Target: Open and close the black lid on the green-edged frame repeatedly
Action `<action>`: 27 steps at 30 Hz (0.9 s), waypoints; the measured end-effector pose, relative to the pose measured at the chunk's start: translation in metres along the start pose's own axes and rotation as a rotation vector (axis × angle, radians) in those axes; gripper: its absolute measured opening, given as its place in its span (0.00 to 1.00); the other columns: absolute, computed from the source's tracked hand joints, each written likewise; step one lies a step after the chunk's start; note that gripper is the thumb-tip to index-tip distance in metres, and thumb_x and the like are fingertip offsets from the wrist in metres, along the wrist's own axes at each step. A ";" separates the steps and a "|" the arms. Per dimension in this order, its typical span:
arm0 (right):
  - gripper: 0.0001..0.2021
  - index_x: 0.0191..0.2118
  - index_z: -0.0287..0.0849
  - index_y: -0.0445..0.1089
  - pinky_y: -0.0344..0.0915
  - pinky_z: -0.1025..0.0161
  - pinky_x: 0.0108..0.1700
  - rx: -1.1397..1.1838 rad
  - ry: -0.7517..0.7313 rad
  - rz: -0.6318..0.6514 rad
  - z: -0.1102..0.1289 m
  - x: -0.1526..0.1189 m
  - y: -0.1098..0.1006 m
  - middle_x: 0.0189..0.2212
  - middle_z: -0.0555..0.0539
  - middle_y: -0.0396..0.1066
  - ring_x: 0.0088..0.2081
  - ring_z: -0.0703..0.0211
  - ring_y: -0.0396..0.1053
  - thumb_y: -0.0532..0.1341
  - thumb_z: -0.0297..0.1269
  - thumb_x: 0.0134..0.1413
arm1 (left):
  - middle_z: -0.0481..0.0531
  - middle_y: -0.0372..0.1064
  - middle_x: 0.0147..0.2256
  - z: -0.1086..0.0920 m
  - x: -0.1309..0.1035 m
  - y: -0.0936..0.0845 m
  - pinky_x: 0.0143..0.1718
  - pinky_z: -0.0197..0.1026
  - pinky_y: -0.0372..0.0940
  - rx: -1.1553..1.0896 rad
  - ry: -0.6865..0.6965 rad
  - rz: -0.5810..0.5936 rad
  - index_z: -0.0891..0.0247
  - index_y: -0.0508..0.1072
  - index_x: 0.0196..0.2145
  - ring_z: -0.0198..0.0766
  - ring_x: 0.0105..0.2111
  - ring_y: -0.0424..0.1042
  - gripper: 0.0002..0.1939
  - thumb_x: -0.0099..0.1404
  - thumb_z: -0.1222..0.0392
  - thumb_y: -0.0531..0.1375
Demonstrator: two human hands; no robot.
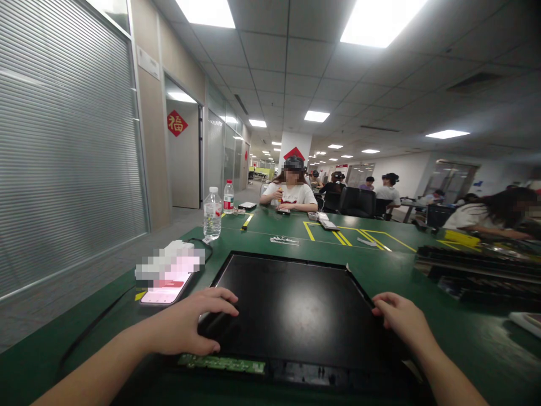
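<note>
A flat black screen panel (291,310) lies on the green table, with a bright reflection on its surface. Along its near edge, at the left, a green circuit board (224,363) is visible. My left hand (194,321) is over the panel's left edge, fingers apart and curved above the dark surface, holding nothing. At the right edge of the panel, my right hand (395,316) has its thumb and fingers closed on the rim.
A lit phone (169,287) and cable lie left on the green table (393,276). Two bottles (212,214) stand beyond. Dark stacked parts (469,276) are at the right. Across the table a person (296,194) works with a tool; other people sit behind.
</note>
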State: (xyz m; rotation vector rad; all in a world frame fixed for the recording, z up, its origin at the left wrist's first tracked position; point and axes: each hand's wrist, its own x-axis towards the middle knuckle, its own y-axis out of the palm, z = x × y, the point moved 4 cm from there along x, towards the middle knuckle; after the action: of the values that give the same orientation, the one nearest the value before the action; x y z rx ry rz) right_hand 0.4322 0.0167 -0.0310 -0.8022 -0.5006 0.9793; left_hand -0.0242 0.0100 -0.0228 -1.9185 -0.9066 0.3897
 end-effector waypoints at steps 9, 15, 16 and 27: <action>0.13 0.34 0.42 0.69 0.61 0.64 0.27 -0.004 -0.004 -0.010 -0.002 0.000 -0.001 0.25 0.49 0.75 0.19 0.63 0.67 0.53 0.41 0.45 | 0.48 0.59 0.55 0.000 0.001 0.002 0.55 0.44 0.54 0.010 -0.004 -0.002 0.49 0.68 0.48 0.46 0.54 0.59 0.27 0.49 0.57 0.64; 0.12 0.34 0.42 0.69 0.61 0.65 0.27 -0.004 -0.001 -0.010 -0.001 -0.001 -0.002 0.25 0.49 0.75 0.19 0.63 0.67 0.53 0.41 0.45 | 0.50 0.58 0.56 -0.002 0.002 0.002 0.55 0.45 0.54 0.015 -0.016 0.006 0.51 0.67 0.49 0.46 0.55 0.58 0.24 0.53 0.53 0.62; 0.12 0.34 0.42 0.69 0.61 0.65 0.27 -0.006 -0.004 -0.010 -0.001 -0.001 -0.002 0.25 0.49 0.75 0.19 0.63 0.67 0.53 0.41 0.46 | 0.51 0.58 0.56 -0.002 0.002 0.001 0.55 0.45 0.54 0.013 -0.027 -0.011 0.51 0.67 0.50 0.46 0.55 0.58 0.23 0.55 0.53 0.60; 0.12 0.33 0.42 0.69 0.61 0.65 0.26 -0.007 -0.022 -0.010 -0.001 -0.003 -0.002 0.24 0.49 0.75 0.19 0.63 0.67 0.53 0.41 0.45 | 0.59 0.63 0.51 0.029 0.009 -0.008 0.54 0.50 0.55 0.178 -0.331 -0.311 0.63 0.71 0.47 0.49 0.52 0.62 0.19 0.60 0.56 0.52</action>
State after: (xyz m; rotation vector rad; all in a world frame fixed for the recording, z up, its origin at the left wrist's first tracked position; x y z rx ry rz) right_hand 0.4325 0.0128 -0.0299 -0.7955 -0.5268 0.9788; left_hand -0.0391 0.0367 -0.0294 -1.5428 -1.3193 0.5890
